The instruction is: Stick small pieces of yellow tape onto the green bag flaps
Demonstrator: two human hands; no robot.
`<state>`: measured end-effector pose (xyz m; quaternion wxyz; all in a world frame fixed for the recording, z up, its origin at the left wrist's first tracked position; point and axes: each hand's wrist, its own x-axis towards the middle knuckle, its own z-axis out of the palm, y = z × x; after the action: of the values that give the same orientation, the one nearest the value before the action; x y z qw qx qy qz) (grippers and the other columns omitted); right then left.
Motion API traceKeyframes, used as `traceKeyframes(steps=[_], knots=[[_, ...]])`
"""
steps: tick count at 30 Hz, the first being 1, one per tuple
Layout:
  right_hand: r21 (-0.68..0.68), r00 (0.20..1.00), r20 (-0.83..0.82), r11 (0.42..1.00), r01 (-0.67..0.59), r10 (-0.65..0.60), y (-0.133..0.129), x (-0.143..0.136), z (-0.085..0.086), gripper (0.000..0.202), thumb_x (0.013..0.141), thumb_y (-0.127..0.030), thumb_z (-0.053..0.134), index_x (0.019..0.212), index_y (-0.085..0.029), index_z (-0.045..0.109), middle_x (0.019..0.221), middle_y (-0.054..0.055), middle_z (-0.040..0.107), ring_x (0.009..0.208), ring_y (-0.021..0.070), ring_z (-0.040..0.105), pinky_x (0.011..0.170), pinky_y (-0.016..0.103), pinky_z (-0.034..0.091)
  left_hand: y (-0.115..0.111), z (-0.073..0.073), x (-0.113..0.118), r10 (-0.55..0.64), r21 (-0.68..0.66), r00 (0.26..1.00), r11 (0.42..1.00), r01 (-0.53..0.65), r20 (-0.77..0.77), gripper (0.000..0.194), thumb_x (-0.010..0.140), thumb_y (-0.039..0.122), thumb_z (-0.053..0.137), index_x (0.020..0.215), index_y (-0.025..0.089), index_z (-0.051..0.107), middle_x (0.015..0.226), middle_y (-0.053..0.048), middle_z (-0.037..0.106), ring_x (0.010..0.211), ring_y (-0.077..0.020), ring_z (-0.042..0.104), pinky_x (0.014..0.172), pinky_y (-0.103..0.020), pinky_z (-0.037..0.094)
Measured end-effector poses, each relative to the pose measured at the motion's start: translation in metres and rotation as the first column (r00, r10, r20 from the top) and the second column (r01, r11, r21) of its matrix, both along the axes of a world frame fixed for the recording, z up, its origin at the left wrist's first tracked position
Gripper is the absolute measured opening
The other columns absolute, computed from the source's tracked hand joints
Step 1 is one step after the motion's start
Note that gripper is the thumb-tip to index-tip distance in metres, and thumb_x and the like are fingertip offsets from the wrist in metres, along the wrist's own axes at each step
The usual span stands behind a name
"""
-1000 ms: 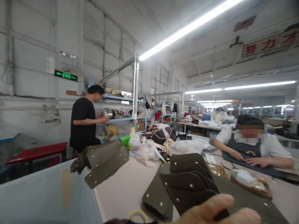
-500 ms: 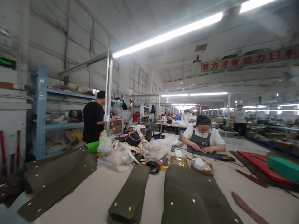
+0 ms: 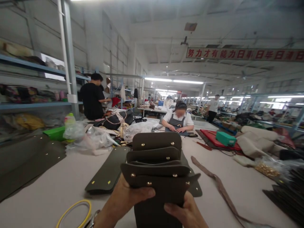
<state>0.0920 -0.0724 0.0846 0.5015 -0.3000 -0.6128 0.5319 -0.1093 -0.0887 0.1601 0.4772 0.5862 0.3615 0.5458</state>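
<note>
Both of my hands grip a stack of dark olive leather pieces (image 3: 161, 202), held up above the table, with brass-coloured studs near the rounded ends. On its left side is my left hand (image 3: 128, 193), thumb pressed flat on the front piece. My right hand (image 3: 181, 207) clasps the right side lower down, its thumb also on the front. The upper ends of the stack fan apart in steps. Behind it to the left lies another pile of olive strips (image 3: 106, 171) with two yellow marks. More olive material, mostly hidden by the held stack, lies behind on the table.
Large olive sheets (image 3: 30, 161) lie at the left. A yellow ring (image 3: 89, 207) sits at the front left. A brown strip (image 3: 219, 186) runs along the right, near dark stacked pieces (image 3: 285, 193). Across the table sits a co-worker (image 3: 179, 118); plastic bags (image 3: 83, 136) clutter the far left.
My hands have come into view holding the leather stack in front of me. The view has turned to the right, bringing the right side of the table into sight.
</note>
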Motion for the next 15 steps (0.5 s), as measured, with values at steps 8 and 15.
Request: traceKeyframes(steps=[8, 15], knots=[[-0.049, 0.976, 0.175, 0.988, 0.144, -0.133, 0.019, 0.003, -0.034, 0.058, 0.068, -0.057, 0.074, 0.112, -0.02, 0.069, 0.114, 0.011, 0.068, 0.113, 0.0349, 0.058, 0.099, 0.045, 0.044, 0.023, -0.072, 0.018, 0.195, -0.055, 0.98, 0.98, -0.192, 0.044, 0.043, 0.061, 0.042, 0.079, 0.098, 0.022, 0.07, 0.105, -0.006, 0.073, 0.099, -0.0292, 0.067, 0.089, -0.042, 0.055], [-0.273, 0.999, 0.015, 0.961, 0.048, -0.046, 0.03, -0.017, -0.031, 0.067, 0.067, -0.056, 0.074, 0.123, -0.022, 0.061, 0.114, 0.01, 0.069, 0.106, 0.0342, 0.063, 0.088, 0.042, 0.053, 0.034, -0.062, 0.006, 0.221, -0.059, 0.971, 0.975, -0.216, 0.091, 0.043, 0.078, 0.042, 0.068, 0.114, 0.019, 0.062, 0.115, -0.008, 0.069, 0.104, -0.025, 0.065, 0.092, -0.037, 0.052]])
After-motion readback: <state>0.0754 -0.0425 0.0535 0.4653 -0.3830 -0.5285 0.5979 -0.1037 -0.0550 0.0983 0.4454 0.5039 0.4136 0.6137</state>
